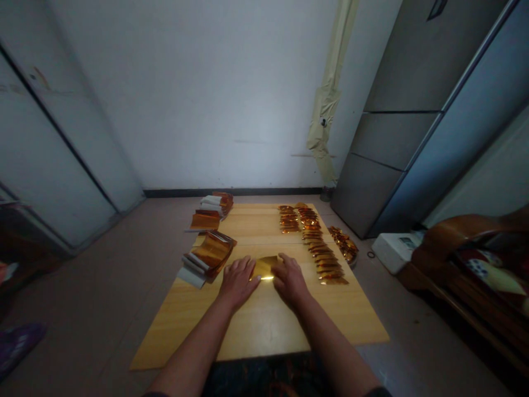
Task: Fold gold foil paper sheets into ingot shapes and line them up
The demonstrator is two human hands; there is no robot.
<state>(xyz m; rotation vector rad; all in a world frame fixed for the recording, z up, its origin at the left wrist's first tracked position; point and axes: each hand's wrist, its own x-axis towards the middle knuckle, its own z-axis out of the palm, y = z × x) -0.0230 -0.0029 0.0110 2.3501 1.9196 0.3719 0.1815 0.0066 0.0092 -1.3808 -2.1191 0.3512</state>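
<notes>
Near the front edge of the pale wooden table (264, 328), we press both ends of a shiny gold foil sheet (264, 267), left hand (238, 281) loosely spread over one end, right hand (291, 278) half-curled at the other. Beyond, stacked gold-and-white sheets (212, 253) lie left, folded gold foil pieces (324, 256) in rows right.

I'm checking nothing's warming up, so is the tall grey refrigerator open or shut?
Shut: the refrigerator shows its front doors flush, with only narrow dark seams between them.
</notes>
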